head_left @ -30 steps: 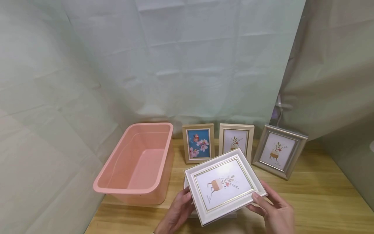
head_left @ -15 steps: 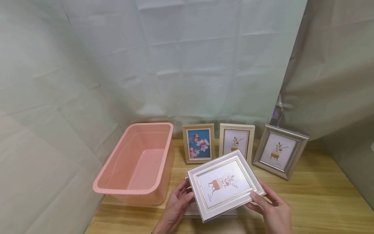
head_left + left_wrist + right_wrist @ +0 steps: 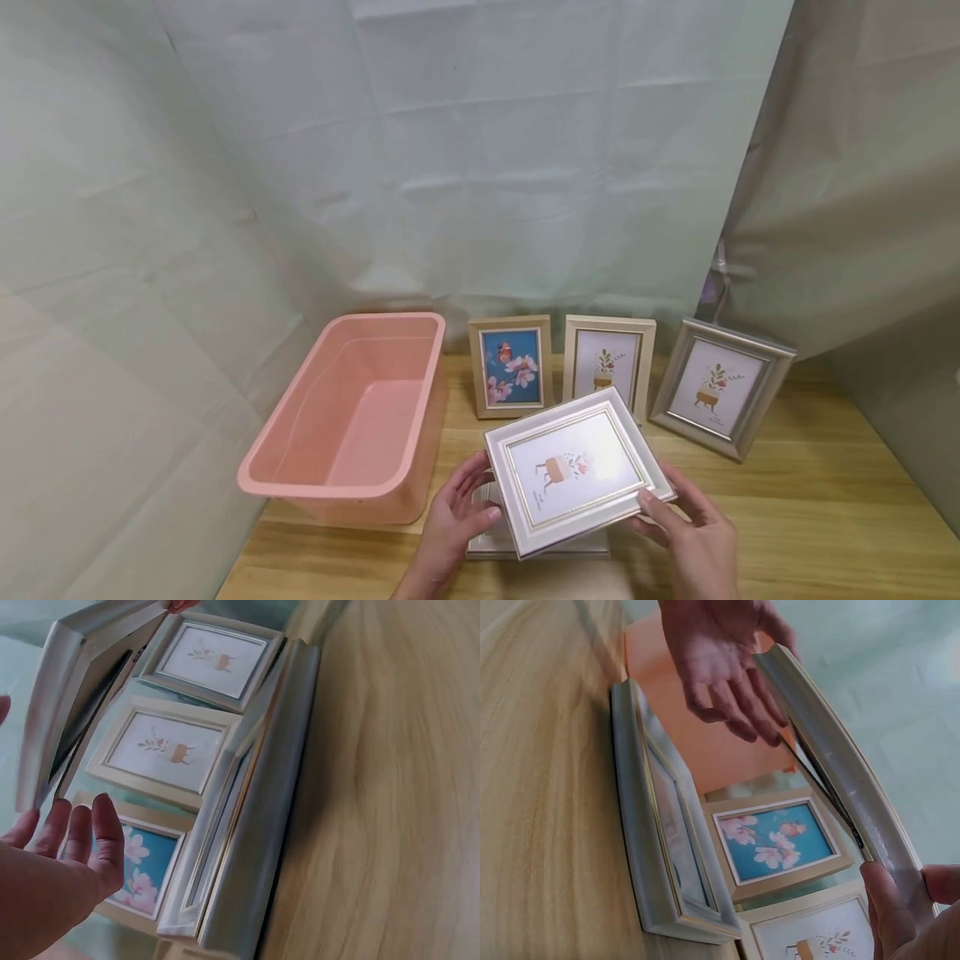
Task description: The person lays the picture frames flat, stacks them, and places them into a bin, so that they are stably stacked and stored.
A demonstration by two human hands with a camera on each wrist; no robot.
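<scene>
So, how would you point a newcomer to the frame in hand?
From the pink tub on the head view's left, go right to the left hand and right hand. Between them is a tilted white frame with a gold inner line. It alone is held up; the other frames rest on the table.

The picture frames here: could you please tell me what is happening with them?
A person holds one white frame tilted above the wooden table. The right hand grips one edge; the left hand is at the opposite edge, its fingers loose. A second pale frame lies on the table below. Behind stand a blossom picture, a cream frame and a silver frame, with a pink tub to the left.
</scene>
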